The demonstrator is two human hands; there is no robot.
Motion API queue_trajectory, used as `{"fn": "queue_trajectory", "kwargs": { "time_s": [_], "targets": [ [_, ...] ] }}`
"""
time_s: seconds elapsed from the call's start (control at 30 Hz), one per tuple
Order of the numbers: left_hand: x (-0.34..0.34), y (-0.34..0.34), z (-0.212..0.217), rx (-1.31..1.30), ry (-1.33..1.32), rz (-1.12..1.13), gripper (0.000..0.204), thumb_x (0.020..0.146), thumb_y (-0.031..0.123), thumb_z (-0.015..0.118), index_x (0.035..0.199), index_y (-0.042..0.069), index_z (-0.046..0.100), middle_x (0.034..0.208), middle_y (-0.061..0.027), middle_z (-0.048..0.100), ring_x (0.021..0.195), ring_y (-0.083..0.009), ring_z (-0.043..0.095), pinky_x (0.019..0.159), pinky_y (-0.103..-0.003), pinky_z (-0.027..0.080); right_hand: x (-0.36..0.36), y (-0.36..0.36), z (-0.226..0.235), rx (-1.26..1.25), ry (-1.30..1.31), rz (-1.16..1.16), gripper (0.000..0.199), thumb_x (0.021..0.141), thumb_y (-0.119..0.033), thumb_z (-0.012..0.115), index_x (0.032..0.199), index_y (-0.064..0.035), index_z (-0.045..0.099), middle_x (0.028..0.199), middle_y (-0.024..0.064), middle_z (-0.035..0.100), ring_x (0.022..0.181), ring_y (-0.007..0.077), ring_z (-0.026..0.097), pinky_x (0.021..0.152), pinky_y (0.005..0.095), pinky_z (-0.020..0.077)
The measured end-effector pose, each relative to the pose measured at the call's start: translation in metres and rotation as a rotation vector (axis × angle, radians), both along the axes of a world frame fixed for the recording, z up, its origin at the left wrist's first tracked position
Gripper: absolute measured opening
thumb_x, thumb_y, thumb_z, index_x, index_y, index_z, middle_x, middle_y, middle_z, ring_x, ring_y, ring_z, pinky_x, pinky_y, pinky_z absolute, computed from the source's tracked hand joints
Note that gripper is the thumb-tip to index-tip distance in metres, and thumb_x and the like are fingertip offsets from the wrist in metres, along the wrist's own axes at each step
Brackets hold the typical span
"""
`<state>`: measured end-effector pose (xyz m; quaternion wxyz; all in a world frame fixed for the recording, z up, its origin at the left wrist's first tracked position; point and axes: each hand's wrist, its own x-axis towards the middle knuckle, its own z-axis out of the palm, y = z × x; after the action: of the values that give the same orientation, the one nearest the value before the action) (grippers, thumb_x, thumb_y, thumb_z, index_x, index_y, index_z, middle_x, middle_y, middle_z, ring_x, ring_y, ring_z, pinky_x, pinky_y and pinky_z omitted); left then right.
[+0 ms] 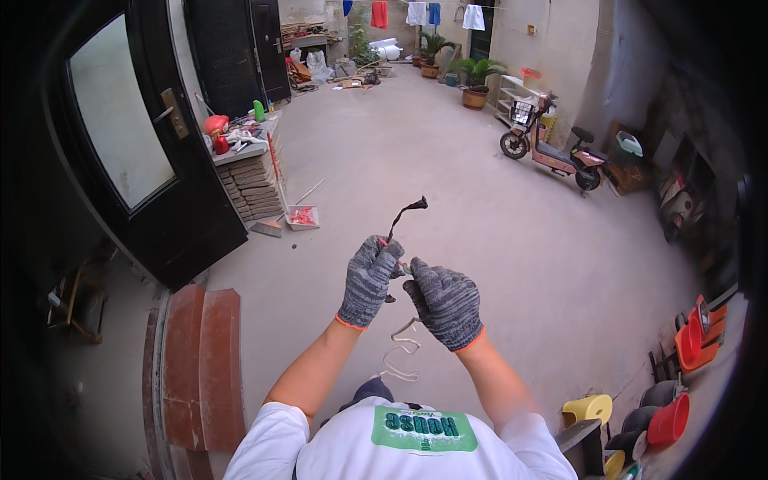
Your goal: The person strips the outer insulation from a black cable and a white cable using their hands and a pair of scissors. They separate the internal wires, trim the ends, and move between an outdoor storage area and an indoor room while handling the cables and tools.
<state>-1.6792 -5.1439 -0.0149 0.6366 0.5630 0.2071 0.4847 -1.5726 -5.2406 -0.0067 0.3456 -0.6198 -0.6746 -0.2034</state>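
Both hands wear grey mottled knit gloves with orange cuffs and are raised close together in front of my chest. My left hand [370, 276] is closed on a thin black twisted strip [404, 212], whose wider, ragged end sticks up and to the right. A bit of red shows at the left fingertips. Between the hands runs a short red wire [401, 263], pinched at its right end by my right hand [448, 300]. A small dark piece shows below the left fingers. Below the hands, a pale cord [400, 349] winds down toward my feet; where its upper end goes is hidden.
Left are a black door [200, 216] and reddish steps [218, 360]. A dustpan [302, 217] stands beside a cluttered slab on stacked bricks [250, 188]. A pink electric scooter [552, 156] is parked at right. A yellow stool [588, 408] and red basin [669, 420] stand lower right.
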Motion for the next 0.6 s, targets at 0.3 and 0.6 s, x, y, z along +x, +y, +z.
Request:
{"fn": "queue_trajectory", "kwargs": {
  "time_s": [0.3,0.6],
  "targets": [
    [0.145,0.169,-0.014,0.195,0.118,-0.081,0.021,0.087,0.024,0.05,0.088,0.003,0.054,0.072,-0.0006,0.054,0.064,-0.0069,0.051,0.059,-0.021,0.045,0.145,0.151,0.014,-0.33,-0.004,-0.085,0.017,0.076,-0.015,0.056,0.092,-0.0083,0.054,0.065,0.0108,0.055,0.058,0.0261,0.056,0.051,0.0356,0.0431],
    [0.313,0.297,-0.021,-0.136,-0.018,-0.053,0.017,0.088,0.02,0.047,0.086,0.004,0.052,0.068,-0.0002,0.052,0.06,-0.0066,0.05,0.055,-0.021,0.045,0.327,0.303,0.016,-0.419,-0.355,0.138,0.014,0.075,-0.011,0.048,0.088,-0.0047,0.049,0.063,0.0074,0.055,0.052,0.0218,0.056,0.047,0.0336,0.0415]
  ]
}}
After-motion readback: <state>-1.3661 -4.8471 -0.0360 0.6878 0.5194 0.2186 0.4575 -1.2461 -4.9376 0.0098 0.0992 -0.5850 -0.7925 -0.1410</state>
